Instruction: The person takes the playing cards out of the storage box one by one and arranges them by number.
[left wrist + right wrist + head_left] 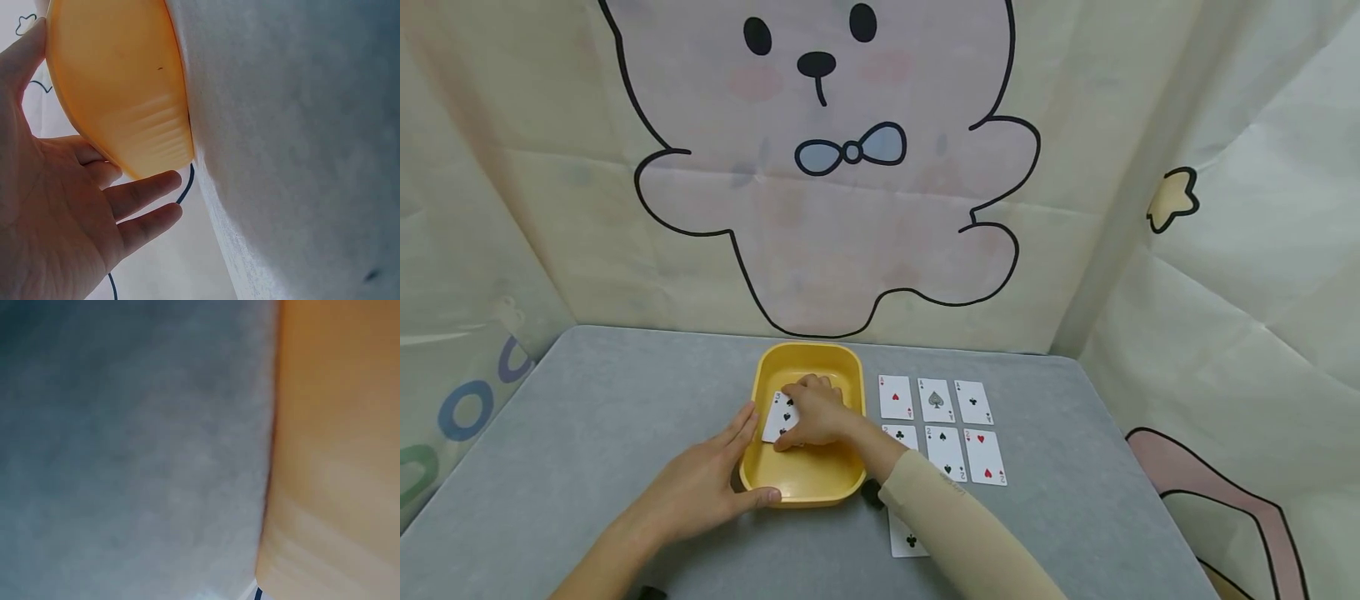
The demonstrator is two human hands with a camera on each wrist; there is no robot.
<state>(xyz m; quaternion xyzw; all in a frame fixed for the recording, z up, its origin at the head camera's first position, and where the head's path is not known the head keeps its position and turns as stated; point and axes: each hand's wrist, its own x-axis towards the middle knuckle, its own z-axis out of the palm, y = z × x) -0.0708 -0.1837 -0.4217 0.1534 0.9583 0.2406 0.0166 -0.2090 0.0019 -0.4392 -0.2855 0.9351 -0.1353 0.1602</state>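
Note:
A shallow yellow tray stands on the grey table. At its left side and near left corner, my left hand holds the rim, thumb toward the front. In the left wrist view, two fingers reach along the tray's outer wall and the thumb lies on its rim. Inside the tray, my right hand grips a white playing card with black pips between thumb and fingers; the hand covers the card's right part. In the right wrist view, only the tray's wall and the tabletop show.
Right of the tray lie two rows of face-up cards: aces behind, twos in front. Another club card is partly under the right sleeve. Grey cloth covers the table; a printed curtain hangs behind.

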